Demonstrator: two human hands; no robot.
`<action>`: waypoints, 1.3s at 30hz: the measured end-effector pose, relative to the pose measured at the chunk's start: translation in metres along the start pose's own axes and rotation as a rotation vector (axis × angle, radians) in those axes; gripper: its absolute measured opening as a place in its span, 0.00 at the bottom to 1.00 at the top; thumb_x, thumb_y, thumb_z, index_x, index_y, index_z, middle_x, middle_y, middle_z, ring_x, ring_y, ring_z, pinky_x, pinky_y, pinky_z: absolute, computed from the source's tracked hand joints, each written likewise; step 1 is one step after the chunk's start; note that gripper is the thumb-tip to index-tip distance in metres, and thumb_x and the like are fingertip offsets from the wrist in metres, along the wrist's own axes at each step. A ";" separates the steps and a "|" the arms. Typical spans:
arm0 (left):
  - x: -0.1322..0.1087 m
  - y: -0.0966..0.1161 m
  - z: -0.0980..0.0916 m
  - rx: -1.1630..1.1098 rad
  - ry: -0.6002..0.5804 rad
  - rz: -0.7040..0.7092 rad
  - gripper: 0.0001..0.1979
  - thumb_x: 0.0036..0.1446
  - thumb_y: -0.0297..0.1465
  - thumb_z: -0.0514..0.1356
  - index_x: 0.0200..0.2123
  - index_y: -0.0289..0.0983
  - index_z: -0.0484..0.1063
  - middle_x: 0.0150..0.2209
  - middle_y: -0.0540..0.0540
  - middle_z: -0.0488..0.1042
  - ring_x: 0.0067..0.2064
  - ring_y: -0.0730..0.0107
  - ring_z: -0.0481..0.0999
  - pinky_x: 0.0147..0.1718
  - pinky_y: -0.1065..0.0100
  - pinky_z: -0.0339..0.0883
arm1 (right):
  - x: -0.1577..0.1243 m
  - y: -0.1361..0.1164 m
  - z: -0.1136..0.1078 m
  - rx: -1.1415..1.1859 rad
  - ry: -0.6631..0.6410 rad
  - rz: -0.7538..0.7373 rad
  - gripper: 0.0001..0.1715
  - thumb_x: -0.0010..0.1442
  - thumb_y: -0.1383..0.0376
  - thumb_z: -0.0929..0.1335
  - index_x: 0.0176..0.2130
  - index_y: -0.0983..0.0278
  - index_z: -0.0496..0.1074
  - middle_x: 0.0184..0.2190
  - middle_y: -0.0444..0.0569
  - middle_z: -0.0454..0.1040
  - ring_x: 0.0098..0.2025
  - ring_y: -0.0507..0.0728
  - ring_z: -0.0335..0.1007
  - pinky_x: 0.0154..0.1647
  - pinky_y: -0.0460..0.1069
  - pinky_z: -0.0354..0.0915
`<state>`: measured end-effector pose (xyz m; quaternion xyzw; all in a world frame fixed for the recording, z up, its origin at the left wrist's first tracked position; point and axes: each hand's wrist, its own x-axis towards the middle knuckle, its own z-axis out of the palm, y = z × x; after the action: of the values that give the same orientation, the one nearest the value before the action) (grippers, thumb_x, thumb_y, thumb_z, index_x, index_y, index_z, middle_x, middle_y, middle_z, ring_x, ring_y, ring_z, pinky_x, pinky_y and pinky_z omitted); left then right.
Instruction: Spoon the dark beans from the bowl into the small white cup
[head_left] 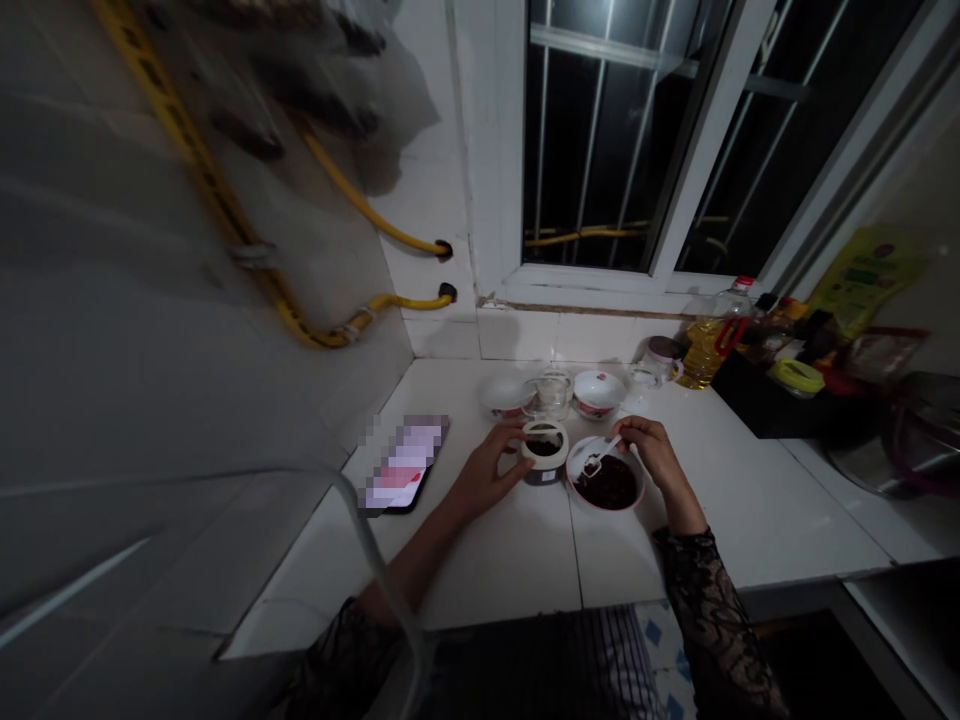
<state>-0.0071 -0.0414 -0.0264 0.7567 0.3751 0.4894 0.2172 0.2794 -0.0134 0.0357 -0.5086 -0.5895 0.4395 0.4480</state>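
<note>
My left hand [489,472] grips the side of a small jar [545,472] with a pale rim and dark contents, standing on the counter. Between the thumb and fingers of my right hand [654,452] is the handle of a small white spoon [602,455]. The spoon's squarish head is over the left part of a white bowl [637,497] with a pink rim. Dark brown food [611,485] lies in that bowl, and a whitish patch shows near the spoon's head. Jar and bowl stand side by side, almost touching.
Behind the jar are a bowl [504,392], a clear glass container [553,393] and another white bowl [598,390]. A lit phone [409,465] lies left. An oil bottle [703,350] and a black condiment box [750,395] stand right, near a pot [862,465].
</note>
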 end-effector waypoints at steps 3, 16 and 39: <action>0.000 -0.001 0.000 0.003 0.002 -0.004 0.14 0.62 0.38 0.62 0.49 0.41 0.70 0.56 0.39 0.73 0.57 0.56 0.75 0.46 0.59 0.77 | 0.000 0.001 -0.001 0.025 0.020 -0.003 0.09 0.42 0.58 0.66 0.24 0.61 0.73 0.14 0.42 0.68 0.21 0.54 0.62 0.29 0.51 0.62; 0.001 0.001 0.000 -0.006 0.000 -0.003 0.13 0.62 0.36 0.62 0.49 0.41 0.70 0.56 0.39 0.72 0.57 0.57 0.75 0.46 0.59 0.77 | -0.014 -0.013 0.048 -0.388 0.156 -0.719 0.11 0.66 0.63 0.62 0.40 0.59 0.74 0.29 0.47 0.77 0.38 0.59 0.71 0.54 0.59 0.62; 0.000 0.003 -0.001 -0.007 0.002 0.007 0.13 0.62 0.36 0.62 0.49 0.41 0.69 0.56 0.39 0.72 0.58 0.57 0.75 0.46 0.60 0.77 | -0.005 0.006 0.009 -0.669 -0.239 -0.495 0.14 0.62 0.72 0.61 0.34 0.61 0.74 0.23 0.45 0.74 0.32 0.57 0.71 0.47 0.52 0.61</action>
<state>-0.0066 -0.0428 -0.0242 0.7568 0.3710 0.4922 0.2177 0.2725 -0.0187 0.0276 -0.4146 -0.8514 0.1593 0.2791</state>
